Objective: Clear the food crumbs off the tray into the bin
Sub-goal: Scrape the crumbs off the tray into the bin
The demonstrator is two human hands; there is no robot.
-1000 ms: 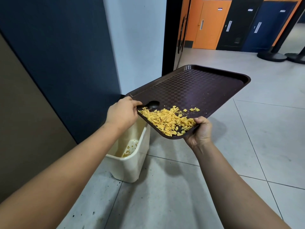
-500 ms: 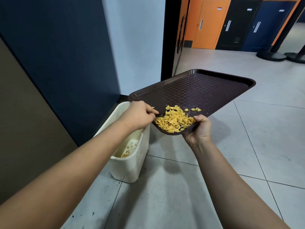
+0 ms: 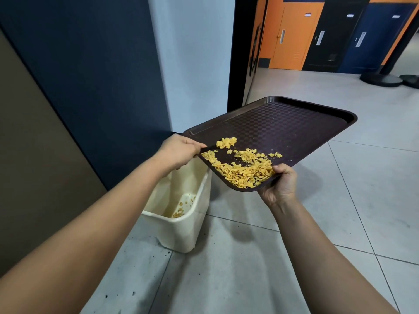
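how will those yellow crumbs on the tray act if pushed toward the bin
The crumbs look like thin, dry flakes, so they are probably light and should slide easily on the tilted tray. Being loose, they may scatter: part of the pile lies beyond the bin, so some could land on the floor.

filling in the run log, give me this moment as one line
right hand: grips dark brown plastic tray corner | left hand: at tray edge | yellow food crumbs: on tray | cream plastic bin: below

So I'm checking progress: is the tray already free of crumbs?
No, a heap of yellow crumbs lies at the tray's near corner.
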